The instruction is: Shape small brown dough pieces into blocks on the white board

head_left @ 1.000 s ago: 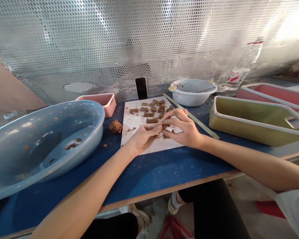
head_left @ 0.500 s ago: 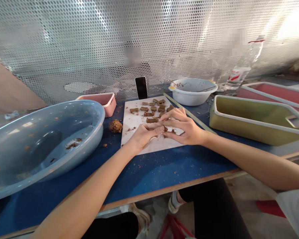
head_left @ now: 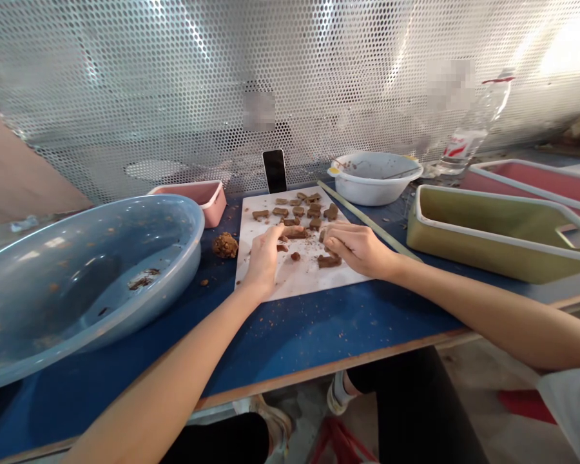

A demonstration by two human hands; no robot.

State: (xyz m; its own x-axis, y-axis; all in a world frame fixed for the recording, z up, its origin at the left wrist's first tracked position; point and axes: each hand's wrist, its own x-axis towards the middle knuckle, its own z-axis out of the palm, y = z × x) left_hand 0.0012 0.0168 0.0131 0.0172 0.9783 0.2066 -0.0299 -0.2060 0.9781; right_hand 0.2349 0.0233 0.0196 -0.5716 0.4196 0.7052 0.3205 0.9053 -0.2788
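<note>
Several brown dough-like pieces, some bone-shaped [head_left: 329, 261], lie on a white board [head_left: 309, 283]. My left hand [head_left: 265, 256] rests at the board's left side, its fingers stretched out and apart. Its fingertips reach a long brown piece [head_left: 298, 234], partly covered by them. My right hand [head_left: 357, 246] is closed over the board's right side, fingers curled in. A small brown lump shows at its fingertips, mostly hidden. Between the hands lies a small round crumb of dough [head_left: 296, 256]. A rough brown ball of dough [head_left: 225, 245] sits just left of the board.
A large blue basin [head_left: 174, 283] stands at left, a pink bin [head_left: 214, 205] behind it. A phone [head_left: 274, 171] leans on the perforated metal wall. At right are a white bowl [head_left: 374, 189], a pale stick [head_left: 367, 220], a green bin [head_left: 483, 248] and a plastic bottle [head_left: 464, 145].
My hands have moved apart: the left one slid a little left, and the right one curled its fingers. The bone-shaped piece and round crumb between them now show.
</note>
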